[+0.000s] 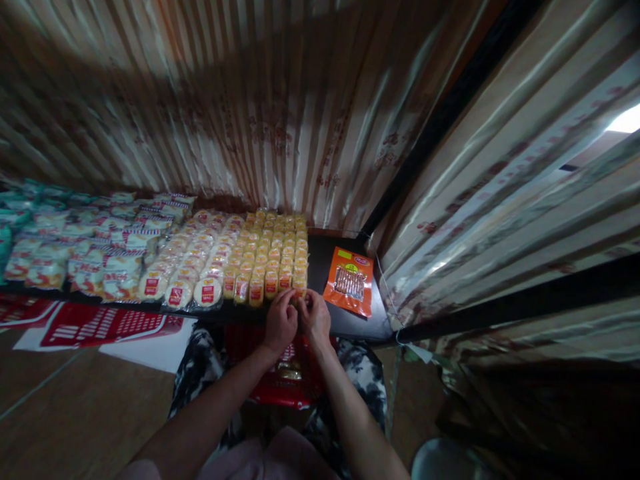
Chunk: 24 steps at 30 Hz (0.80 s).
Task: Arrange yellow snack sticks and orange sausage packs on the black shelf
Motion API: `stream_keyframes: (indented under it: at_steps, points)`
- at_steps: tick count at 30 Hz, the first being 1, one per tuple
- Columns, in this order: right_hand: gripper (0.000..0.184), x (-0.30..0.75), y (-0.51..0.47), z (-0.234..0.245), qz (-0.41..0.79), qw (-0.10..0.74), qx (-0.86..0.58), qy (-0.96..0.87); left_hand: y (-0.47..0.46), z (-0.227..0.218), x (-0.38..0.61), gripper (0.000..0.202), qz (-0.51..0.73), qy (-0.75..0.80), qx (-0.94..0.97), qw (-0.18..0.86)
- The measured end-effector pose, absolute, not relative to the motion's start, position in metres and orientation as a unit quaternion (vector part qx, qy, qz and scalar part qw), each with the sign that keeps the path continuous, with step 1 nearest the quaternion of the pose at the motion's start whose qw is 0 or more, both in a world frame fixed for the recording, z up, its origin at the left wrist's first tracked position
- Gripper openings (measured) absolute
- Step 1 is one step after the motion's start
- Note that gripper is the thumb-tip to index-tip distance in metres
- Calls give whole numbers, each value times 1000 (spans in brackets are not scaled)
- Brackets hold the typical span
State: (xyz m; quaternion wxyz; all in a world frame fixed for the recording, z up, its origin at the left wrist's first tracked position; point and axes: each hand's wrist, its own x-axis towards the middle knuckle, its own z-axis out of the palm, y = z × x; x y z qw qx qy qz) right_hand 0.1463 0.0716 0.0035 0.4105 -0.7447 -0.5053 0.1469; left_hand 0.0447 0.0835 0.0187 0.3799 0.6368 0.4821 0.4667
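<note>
Several rows of small yellow snack packets (271, 283) stand on a dark shelf (345, 325). My left hand (281, 323) and my right hand (315, 319) meet at the front end of the rightmost row. Both have bent fingers closed around the front small yellow packet there, which they partly hide. Just right of my right hand lies an orange snack bag (350, 281) with a picture of brown sticks on it. Left of the yellow rows are round pale biscuits (208, 291) in clear wrappers with red labels.
White snack bags (120, 273) and green bags (13, 217) fill the shelf's left part. Below me a red basket (285, 399) holds some yellow packets. Another red basket (107, 323) is under the shelf at left. Pleated curtains (280, 120) hang behind; a dark post (425, 143) rises at right.
</note>
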Motion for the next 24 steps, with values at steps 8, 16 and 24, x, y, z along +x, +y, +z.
stream_keyframes:
  at_steps: [8,16,24]
  points:
    - [25,148,72,5,158,409,-744,-505,79,5,38,38,410,430,774,222]
    - [26,151,70,1,180,420,-734,-503,90,-9,29,30,343,378,860,-7]
    - [42,156,73,6,150,518,-707,-459,98,-10,29,24,341,354,868,-66]
